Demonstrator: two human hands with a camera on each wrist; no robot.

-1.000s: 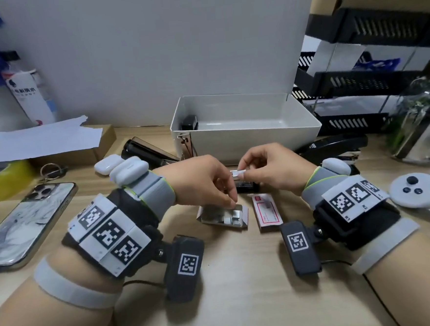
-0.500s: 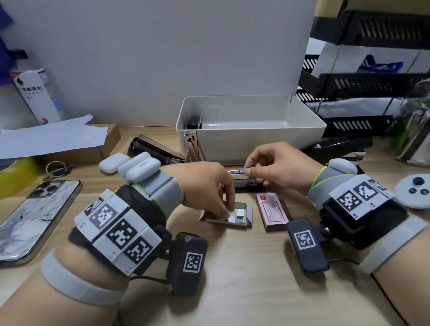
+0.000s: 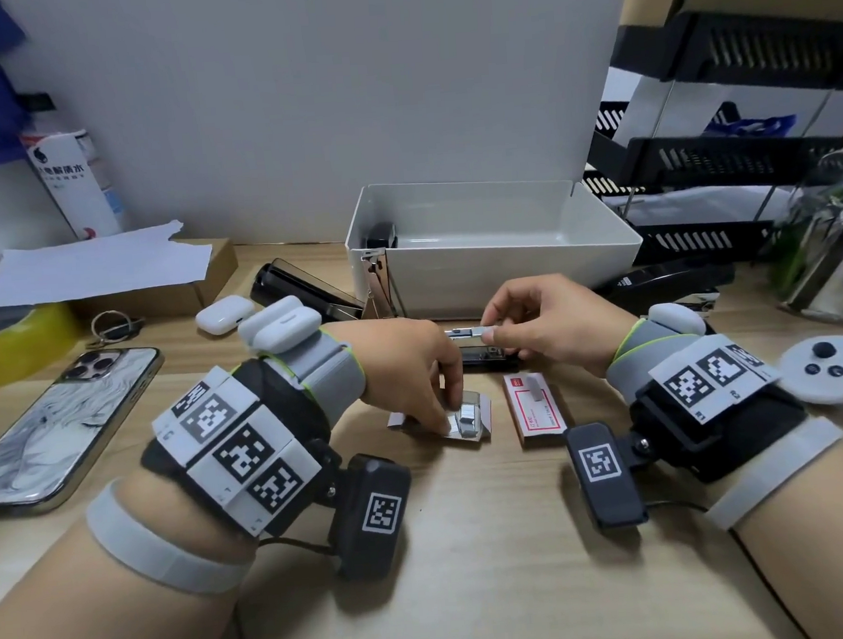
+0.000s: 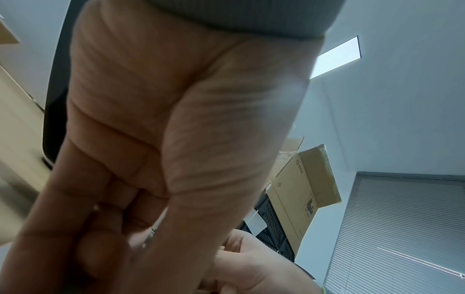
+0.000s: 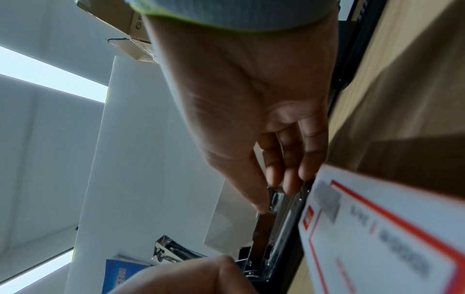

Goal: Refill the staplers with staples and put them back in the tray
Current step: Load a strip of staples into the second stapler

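A small black stapler [image 3: 487, 357] lies on the desk in front of the white tray [image 3: 507, 283]. My right hand [image 3: 485, 333] pinches its raised chrome magazine [image 5: 276, 201] between thumb and fingers. My left hand [image 3: 446, 412] reaches down with curled fingers into the open staple box [image 3: 481, 415] and pinches at the silver staple strip [image 3: 467, 413]; the contact is partly hidden. A thin metallic piece [image 4: 151, 235] shows between the left fingers. The red-and-white box sleeve [image 3: 536, 413] lies just to the right. Another black stapler [image 3: 381, 237] stands in the tray's left corner.
A large black stapler [image 3: 666, 282] lies right of the tray and another black one [image 3: 302, 287] left of it. A phone [image 3: 52, 425], earbud case [image 3: 224, 315], white controller [image 3: 833, 380], glass jar [image 3: 833, 245] and black shelves [image 3: 728, 163] ring the work spot.
My left hand has left the stapler and dropped towards me onto the open staple box. My right hand keeps its pinch on the stapler's magazine.
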